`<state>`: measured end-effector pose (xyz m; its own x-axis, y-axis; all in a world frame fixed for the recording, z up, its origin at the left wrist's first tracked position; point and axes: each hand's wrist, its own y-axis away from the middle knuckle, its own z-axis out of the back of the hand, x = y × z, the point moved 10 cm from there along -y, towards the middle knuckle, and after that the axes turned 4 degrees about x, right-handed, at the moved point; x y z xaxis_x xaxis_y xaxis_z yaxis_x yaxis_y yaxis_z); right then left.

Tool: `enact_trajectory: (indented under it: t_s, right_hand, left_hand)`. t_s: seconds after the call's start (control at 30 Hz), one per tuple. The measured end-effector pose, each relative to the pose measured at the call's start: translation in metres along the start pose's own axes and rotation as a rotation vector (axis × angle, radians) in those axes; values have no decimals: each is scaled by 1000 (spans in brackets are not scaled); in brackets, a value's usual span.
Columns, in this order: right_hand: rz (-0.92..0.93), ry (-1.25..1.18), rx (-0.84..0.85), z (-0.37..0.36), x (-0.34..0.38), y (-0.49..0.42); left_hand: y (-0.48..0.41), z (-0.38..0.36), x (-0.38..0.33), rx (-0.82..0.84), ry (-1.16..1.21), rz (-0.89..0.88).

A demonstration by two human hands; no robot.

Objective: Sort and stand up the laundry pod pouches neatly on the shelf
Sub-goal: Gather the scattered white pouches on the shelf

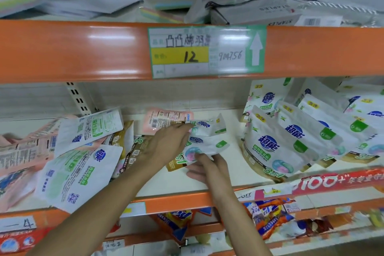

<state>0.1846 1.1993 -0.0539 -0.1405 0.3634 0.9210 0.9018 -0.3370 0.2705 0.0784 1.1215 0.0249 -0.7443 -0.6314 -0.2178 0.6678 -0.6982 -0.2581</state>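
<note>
A white laundry pod pouch (209, 141) with a blue logo and green badge sits at the middle of the cream shelf (182, 188). My left hand (168, 143) lies over its left edge with fingers reaching across it. My right hand (204, 167) grips the pouch from below, thumb on its lower front. A row of matching white pouches (284, 141) stands leaning at the right. A loose heap of white and pink pouches (68, 151) lies flat on the left. A pink pouch (164, 120) lies behind my hands.
An orange shelf beam (83, 52) with a price label (205, 52) hangs close above the hands. The upper shelf holds stationery boxes (249, 10). The orange front rail (176, 203) borders the shelf, with snack bags (270, 220) on the level below.
</note>
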Motion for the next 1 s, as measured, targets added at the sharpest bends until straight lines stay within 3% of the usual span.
enact_trajectory:
  t_s: [0.23, 0.43, 0.77, 1.0]
  right_hand:
    - [215, 368, -178, 32, 34, 6]
    - [461, 716, -265, 48, 72, 30]
    - [642, 1038, -380, 56, 86, 65]
    - [743, 1299, -486, 47, 93, 70]
  left_hand:
    - [-16, 13, 49, -211, 553, 259]
    - [-48, -27, 38, -169, 959, 324]
    - [-69, -59, 10, -113, 773, 254]
    - [-61, -63, 24, -132, 688, 362]
